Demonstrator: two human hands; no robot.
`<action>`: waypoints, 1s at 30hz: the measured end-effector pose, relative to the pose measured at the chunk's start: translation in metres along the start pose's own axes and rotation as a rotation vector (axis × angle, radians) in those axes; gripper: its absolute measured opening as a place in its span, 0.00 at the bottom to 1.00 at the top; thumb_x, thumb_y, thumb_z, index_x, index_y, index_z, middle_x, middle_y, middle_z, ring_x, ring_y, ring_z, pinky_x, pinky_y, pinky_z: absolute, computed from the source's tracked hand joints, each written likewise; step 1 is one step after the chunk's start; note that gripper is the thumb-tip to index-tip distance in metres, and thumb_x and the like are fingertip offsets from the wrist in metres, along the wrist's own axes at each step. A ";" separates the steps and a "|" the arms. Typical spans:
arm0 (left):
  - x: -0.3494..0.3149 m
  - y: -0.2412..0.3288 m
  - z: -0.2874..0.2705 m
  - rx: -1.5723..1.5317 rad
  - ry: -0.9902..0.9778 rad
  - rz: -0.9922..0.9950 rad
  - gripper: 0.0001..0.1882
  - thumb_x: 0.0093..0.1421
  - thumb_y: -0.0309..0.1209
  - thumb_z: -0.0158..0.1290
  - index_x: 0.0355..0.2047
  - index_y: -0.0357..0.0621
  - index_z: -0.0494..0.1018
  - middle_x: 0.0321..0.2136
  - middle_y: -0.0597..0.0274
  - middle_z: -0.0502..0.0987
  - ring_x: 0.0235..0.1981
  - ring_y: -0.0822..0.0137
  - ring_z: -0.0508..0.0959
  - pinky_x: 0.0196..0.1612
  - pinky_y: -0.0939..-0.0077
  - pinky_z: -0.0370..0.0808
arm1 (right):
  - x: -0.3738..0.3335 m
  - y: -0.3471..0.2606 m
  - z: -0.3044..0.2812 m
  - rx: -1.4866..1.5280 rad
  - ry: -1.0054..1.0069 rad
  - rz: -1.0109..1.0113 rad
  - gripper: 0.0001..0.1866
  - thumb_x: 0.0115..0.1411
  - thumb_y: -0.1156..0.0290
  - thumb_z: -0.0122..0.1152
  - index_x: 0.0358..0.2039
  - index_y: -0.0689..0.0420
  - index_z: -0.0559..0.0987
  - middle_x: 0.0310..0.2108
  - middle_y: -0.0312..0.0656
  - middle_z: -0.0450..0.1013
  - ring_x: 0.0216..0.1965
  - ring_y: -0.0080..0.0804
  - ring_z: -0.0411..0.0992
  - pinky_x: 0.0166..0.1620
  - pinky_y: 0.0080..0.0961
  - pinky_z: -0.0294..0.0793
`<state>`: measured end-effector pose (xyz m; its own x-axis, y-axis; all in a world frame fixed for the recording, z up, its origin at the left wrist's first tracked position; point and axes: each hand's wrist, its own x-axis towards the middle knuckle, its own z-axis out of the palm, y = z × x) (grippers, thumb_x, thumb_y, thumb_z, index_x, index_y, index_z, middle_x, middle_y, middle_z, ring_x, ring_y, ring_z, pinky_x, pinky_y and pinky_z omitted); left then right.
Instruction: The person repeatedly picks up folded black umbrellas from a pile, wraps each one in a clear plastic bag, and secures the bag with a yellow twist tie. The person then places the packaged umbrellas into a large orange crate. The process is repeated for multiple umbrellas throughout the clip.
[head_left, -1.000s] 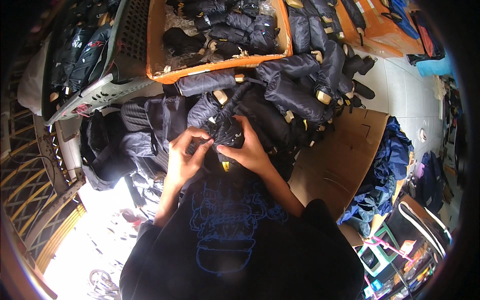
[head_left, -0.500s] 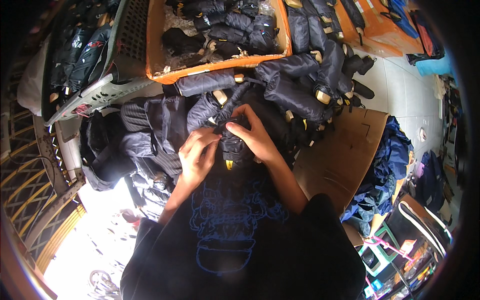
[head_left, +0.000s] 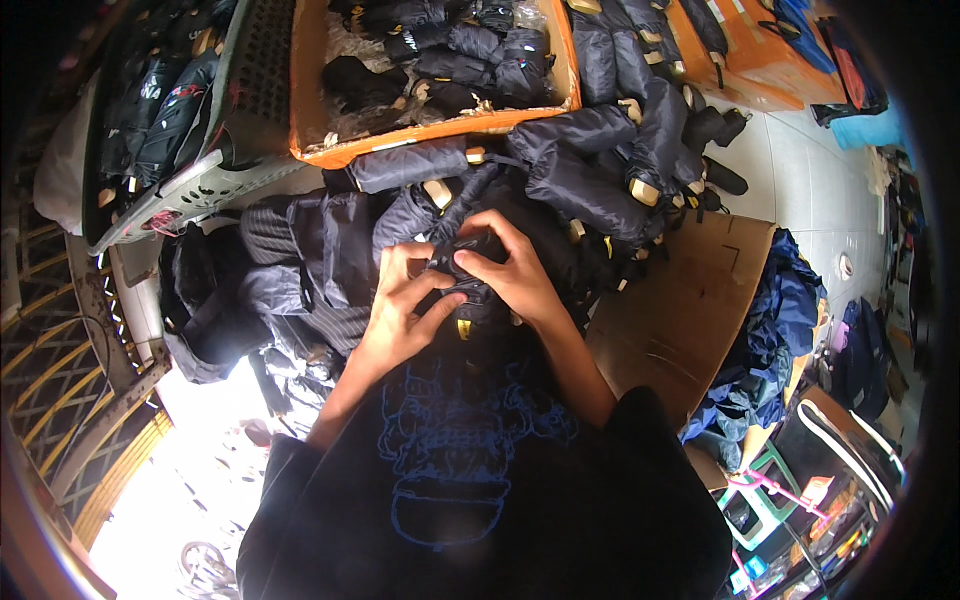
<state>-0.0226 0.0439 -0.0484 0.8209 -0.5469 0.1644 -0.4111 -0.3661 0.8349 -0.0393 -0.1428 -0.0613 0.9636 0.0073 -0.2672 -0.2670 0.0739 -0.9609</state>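
Note:
A black folded umbrella (head_left: 479,294) is held upright in front of my chest, a small yellow tag (head_left: 463,328) showing at its lower end. My left hand (head_left: 400,315) grips it from the left, fingers bent and thumb pressed in near the middle. From the right, my right hand (head_left: 512,278) curls around its upper part, with the thumb on top. Dark cloth and my fingers hide much of the umbrella. Just beyond my hands lies a heap of similar black umbrellas (head_left: 580,180) with beige handle ends.
An orange-edged carton (head_left: 440,131) of black umbrellas stands at the far middle. At far left is a grey perforated crate (head_left: 190,190) holding more. Black cloth (head_left: 330,235) is piled on my left. To the right, a cardboard flap (head_left: 680,310) stands beside blue fabric (head_left: 760,330).
My left hand has shifted slightly right and wrapped further over the umbrella, its fingers more spread and thumb now across the front. My right hand keeps nearly the same hold.

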 end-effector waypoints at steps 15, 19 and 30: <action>0.004 0.005 0.010 -0.194 0.182 0.046 0.10 0.46 0.19 0.65 0.29 0.38 0.76 0.33 0.57 0.79 0.33 0.59 0.77 0.39 0.68 0.75 | 0.015 -0.018 -0.022 -0.286 -0.355 -0.244 0.20 0.50 0.75 0.63 0.44 0.60 0.70 0.41 0.40 0.68 0.47 0.30 0.67 0.53 0.28 0.65; 0.004 -0.007 0.016 -0.384 0.187 -0.060 0.09 0.49 0.18 0.64 0.30 0.37 0.76 0.32 0.57 0.79 0.33 0.63 0.78 0.39 0.70 0.75 | 0.016 -0.015 -0.030 -0.235 -0.395 -0.254 0.18 0.52 0.68 0.68 0.40 0.58 0.73 0.40 0.42 0.69 0.48 0.35 0.68 0.55 0.31 0.65; -0.004 -0.016 0.030 -0.618 0.275 -0.300 0.06 0.57 0.21 0.60 0.34 0.35 0.75 0.31 0.58 0.77 0.33 0.68 0.77 0.39 0.75 0.73 | 0.010 -0.003 -0.019 -0.095 -0.327 -0.225 0.15 0.52 0.71 0.68 0.34 0.57 0.70 0.38 0.36 0.67 0.45 0.26 0.65 0.53 0.25 0.62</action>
<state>-0.0313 0.0298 -0.0784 0.9659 -0.2521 -0.0597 0.0785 0.0650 0.9948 -0.0295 -0.1616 -0.0627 0.9473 0.3193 -0.0270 -0.0343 0.0172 -0.9993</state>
